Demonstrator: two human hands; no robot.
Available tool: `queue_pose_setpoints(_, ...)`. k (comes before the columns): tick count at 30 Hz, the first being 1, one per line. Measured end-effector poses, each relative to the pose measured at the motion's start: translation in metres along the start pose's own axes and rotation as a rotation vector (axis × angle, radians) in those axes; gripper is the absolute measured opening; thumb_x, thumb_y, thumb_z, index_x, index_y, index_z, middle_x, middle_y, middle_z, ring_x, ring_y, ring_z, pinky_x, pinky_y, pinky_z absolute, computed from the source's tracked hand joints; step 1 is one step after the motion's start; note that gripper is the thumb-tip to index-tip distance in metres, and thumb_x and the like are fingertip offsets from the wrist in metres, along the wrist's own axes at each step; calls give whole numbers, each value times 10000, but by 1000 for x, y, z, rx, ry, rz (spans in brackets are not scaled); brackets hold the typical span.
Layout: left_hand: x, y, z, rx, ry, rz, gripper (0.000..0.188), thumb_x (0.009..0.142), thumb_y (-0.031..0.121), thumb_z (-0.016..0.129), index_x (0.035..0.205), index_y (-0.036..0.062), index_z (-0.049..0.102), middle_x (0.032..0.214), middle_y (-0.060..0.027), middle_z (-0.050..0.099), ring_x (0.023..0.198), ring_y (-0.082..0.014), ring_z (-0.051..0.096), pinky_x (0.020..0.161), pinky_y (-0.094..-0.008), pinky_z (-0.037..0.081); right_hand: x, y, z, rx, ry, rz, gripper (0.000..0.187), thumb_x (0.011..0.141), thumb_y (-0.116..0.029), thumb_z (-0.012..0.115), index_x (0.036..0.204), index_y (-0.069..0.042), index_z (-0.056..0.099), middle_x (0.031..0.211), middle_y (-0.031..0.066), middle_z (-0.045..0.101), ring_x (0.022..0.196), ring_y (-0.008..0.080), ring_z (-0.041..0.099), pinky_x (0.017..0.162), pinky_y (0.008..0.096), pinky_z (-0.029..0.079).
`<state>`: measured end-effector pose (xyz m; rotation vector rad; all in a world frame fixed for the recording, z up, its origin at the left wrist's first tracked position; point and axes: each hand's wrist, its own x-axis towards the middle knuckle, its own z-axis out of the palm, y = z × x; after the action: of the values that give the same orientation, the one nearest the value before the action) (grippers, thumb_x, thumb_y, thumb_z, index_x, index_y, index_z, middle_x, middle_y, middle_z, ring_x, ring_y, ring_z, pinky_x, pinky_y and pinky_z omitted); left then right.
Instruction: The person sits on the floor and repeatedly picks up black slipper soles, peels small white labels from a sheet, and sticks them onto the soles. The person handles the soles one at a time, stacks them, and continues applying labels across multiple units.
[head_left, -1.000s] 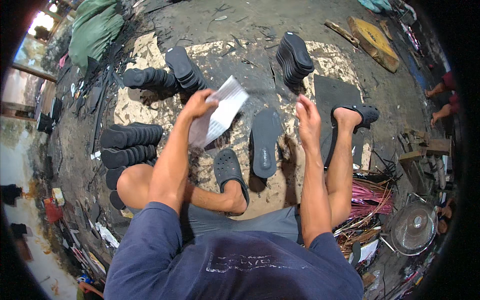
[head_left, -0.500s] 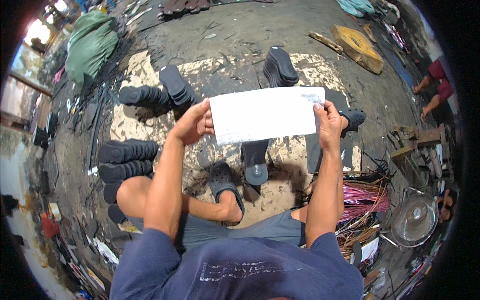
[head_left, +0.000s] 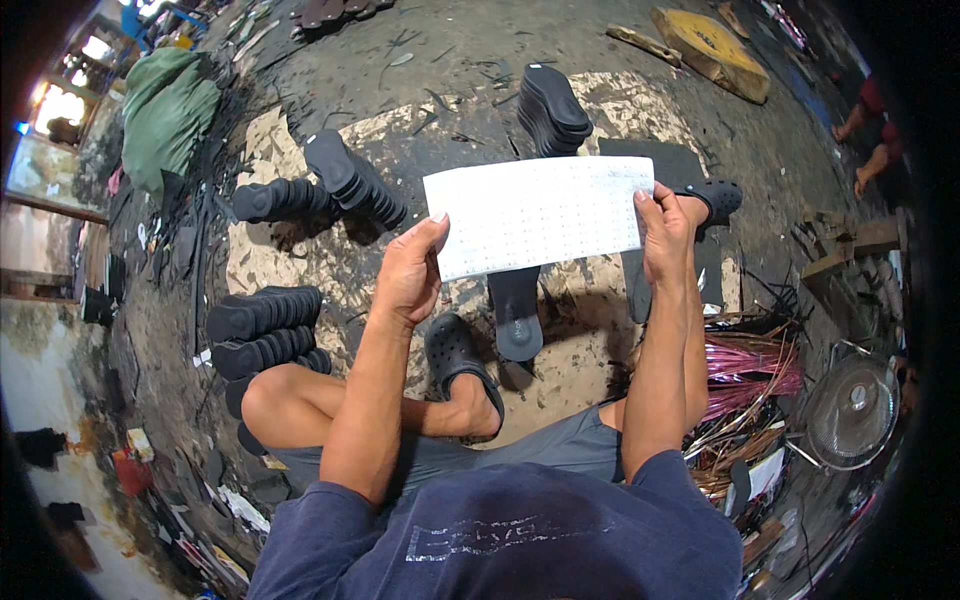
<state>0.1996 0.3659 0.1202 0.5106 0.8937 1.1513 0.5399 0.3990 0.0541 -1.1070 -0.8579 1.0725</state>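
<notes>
A white sheet (head_left: pixel 540 215) with small printed marks is stretched between my hands above the floor. My left hand (head_left: pixel 412 268) pinches its left edge, thumb on top. At the right edge, my right hand (head_left: pixel 662 235) grips it with the thumb on its face. Below the sheet, a dark shoe sole (head_left: pixel 518 315) shows its rounded end; the rest is hidden by the sheet. Just beyond the sheet stands a stack of black soles (head_left: pixel 553 110). More black soles (head_left: pixel 350 175) lean in a row to the left of my left hand.
Rows of soles (head_left: pixel 265 315) lie near my left knee. A fan (head_left: pixel 850 410) and pink shiny strips (head_left: pixel 750 375) are at my right. Farther off are a yellow block (head_left: pixel 712 52), a green cloth heap (head_left: pixel 170 120) and another person's limbs (head_left: pixel 872 165). Cardboard (head_left: pixel 265 245) covers part of the floor.
My left hand has shifted its hold on the sheet's left edge, its thumb now on top. The sheet's printed face shows more clearly. The view has shifted slightly.
</notes>
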Motion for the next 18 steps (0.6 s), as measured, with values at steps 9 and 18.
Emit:
queue_pose_setpoints(9, 7, -78, 6, -128, 61, -19, 258, 1030, 166, 567, 1168, -43, 628, 1121, -107, 693, 1006, -175, 677, 884, -316, 563, -66, -18, 96, -499, -222, -82, 300, 919, -162, 695, 1189, -39, 656, 1100, 126, 692, 938, 241, 671, 863, 354, 532)
queue_pose_setpoints(18, 3, -88, -1, 33, 46, -37, 246, 1010, 118, 588, 1189, -42, 637, 1081, -57, 697, 901, -102, 656, 804, -257, 544, -97, -1, 100, -627, -238, -75, 224, 913, -164, 688, 1084, -19, 690, 985, 155, 683, 894, 282, 685, 772, 365, 543)
